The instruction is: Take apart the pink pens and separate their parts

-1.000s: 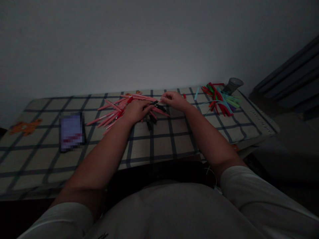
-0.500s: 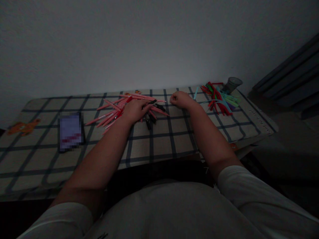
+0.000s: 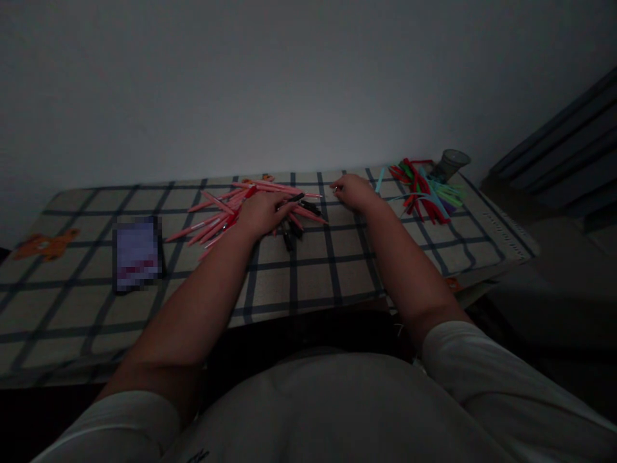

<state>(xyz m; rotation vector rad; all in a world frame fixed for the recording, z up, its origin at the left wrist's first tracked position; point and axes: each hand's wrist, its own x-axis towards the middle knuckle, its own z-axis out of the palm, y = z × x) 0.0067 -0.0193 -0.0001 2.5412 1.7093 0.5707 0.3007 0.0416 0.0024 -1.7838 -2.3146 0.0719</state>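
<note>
My left hand rests over a loose heap of slim pink pens, its fingers closed around a black pen that sticks out to the right. Under and beside the fingertips lie several more black pens, partly hidden by the hand. To the right, my right hand is held above the cloth with its fingers curled in a pinch. A tiny pale spot shows at its fingertips, too small to name. The nearest pink pen tip ends just left of that hand, apart from it.
A plaid cloth covers the table, which meets a plain wall. On the right lie coloured strips beside a dark translucent cup. A blurred-out phone-like device lies on the left. A dark curtain hangs at far right.
My right hand has lifted and turned very slightly, and a pale spot shows at its fingertips. My left hand and the pens have stayed in place.
</note>
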